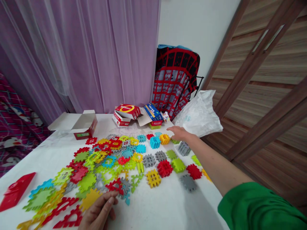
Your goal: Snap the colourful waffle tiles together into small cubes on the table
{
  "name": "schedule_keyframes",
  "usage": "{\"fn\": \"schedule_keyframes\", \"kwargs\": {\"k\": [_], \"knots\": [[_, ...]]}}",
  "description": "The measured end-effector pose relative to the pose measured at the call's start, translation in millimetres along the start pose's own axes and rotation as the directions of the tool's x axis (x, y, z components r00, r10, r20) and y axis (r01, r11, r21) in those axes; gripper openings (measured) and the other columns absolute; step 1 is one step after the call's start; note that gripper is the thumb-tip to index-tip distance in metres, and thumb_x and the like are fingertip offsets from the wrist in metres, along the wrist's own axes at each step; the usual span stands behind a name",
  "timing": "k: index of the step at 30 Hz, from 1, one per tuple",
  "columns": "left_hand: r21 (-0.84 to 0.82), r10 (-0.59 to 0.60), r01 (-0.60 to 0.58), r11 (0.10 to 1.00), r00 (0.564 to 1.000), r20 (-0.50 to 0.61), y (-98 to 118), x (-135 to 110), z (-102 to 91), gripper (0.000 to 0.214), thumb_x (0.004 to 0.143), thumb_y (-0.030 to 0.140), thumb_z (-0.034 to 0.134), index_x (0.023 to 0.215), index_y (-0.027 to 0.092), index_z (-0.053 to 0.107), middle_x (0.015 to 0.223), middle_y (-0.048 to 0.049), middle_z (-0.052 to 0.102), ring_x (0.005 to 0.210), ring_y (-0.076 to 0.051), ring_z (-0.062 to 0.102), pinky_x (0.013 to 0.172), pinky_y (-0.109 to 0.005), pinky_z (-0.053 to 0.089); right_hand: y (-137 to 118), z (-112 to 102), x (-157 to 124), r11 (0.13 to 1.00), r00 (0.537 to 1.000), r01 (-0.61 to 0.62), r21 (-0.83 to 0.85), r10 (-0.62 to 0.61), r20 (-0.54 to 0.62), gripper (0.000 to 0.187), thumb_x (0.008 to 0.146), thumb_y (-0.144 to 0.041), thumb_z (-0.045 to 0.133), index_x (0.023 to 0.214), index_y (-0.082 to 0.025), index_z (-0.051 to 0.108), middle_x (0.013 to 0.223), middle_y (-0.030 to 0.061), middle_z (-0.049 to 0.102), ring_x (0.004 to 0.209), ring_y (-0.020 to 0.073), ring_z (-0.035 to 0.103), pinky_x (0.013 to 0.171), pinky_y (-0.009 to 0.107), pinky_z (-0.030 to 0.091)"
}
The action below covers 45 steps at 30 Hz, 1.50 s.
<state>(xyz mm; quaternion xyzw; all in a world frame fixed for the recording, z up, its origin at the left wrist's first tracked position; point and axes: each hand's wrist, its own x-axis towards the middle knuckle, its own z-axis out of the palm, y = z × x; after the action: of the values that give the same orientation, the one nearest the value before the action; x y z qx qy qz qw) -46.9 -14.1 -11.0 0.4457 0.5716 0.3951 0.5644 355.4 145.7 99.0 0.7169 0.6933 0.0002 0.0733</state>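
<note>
My left hand (102,209) is low in the view, by the near edge of a pile of plastic interlocking pieces. Its thumb and fingers are curled together; anything between them is hidden. A red triangular piece (115,187) and a yellow square piece (90,199) lie close to it. Stretched across the table, my right hand (179,132) hangs over light green pieces (175,141), fingers extended. Near it stand an orange-yellow stack (164,139), a blue stack (155,142) and a grey stack (184,148). Red (164,168) and yellow (153,178) square pieces lie between the hands.
An open box (85,126) stands at the back left. Red (127,111) and blue (153,111) cartons lie at the back, beside a white plastic bag (199,115). A red plastic part (16,190) is at the left edge. Behind are a covered chair (175,76) and a wardrobe (268,83).
</note>
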Motion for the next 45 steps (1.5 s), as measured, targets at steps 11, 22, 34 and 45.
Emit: {"fn": "schedule_keyframes", "kwargs": {"k": [11, 22, 34, 45], "knots": [[-0.063, 0.096, -0.092, 0.994, 0.994, 0.059, -8, 9, 3.4, 0.061, 0.057, 0.069, 0.068, 0.090, 0.018, 0.068, 0.068, -0.0014, 0.063, 0.045, -0.010, 0.050, 0.031, -0.017, 0.033, -66, 19, -107, 0.874, 0.845, 0.215, 0.435, 0.057, -0.532, 0.025, 0.083, -0.023, 0.050, 0.096, -0.022, 0.071, 0.095, 0.0038, 0.073, 0.081, 0.0173, 0.067, 0.076, 0.028, 0.050], [-0.120, 0.200, -0.198, 0.973, 0.980, 0.006, 4, -2, 10.2, 0.048, 0.062, 0.059, 0.065, 0.086, 0.017, 0.065, 0.066, 0.0021, 0.059, 0.040, -0.006, 0.045, 0.030, -0.016, 0.029, -212, 105, -181, 0.524, 0.761, 0.479, 0.705, 0.154, -0.631, 0.022, 0.083, -0.025, 0.050, 0.084, -0.020, 0.071, 0.079, 0.0043, 0.073, 0.067, 0.0148, 0.067, 0.062, 0.021, 0.052], [0.042, 0.287, -0.287, 0.957, 0.958, -0.012, -9, 1, 18.5, 0.033, 0.068, 0.048, 0.058, 0.082, 0.018, 0.062, 0.065, 0.0035, 0.058, 0.042, -0.006, 0.048, 0.033, -0.016, 0.029, -219, 129, -178, 0.569, 0.781, 0.447, 0.690, 0.128, -0.612, 0.029, 0.084, -0.026, 0.044, 0.086, -0.021, 0.072, 0.082, 0.0045, 0.074, 0.069, 0.0150, 0.067, 0.067, 0.022, 0.051], [0.132, 0.306, -0.293, 0.947, 0.948, -0.091, -12, -10, 18.7, 0.021, 0.069, 0.038, 0.058, 0.079, 0.020, 0.063, 0.059, 0.0058, 0.056, 0.042, -0.006, 0.048, 0.037, -0.016, 0.032, -219, 125, -177, 0.632, 0.865, 0.301, 0.714, 0.135, -0.484, 0.033, 0.080, -0.029, 0.041, 0.082, -0.023, 0.073, 0.074, 0.0031, 0.074, 0.069, 0.0165, 0.067, 0.065, 0.021, 0.047]]}}
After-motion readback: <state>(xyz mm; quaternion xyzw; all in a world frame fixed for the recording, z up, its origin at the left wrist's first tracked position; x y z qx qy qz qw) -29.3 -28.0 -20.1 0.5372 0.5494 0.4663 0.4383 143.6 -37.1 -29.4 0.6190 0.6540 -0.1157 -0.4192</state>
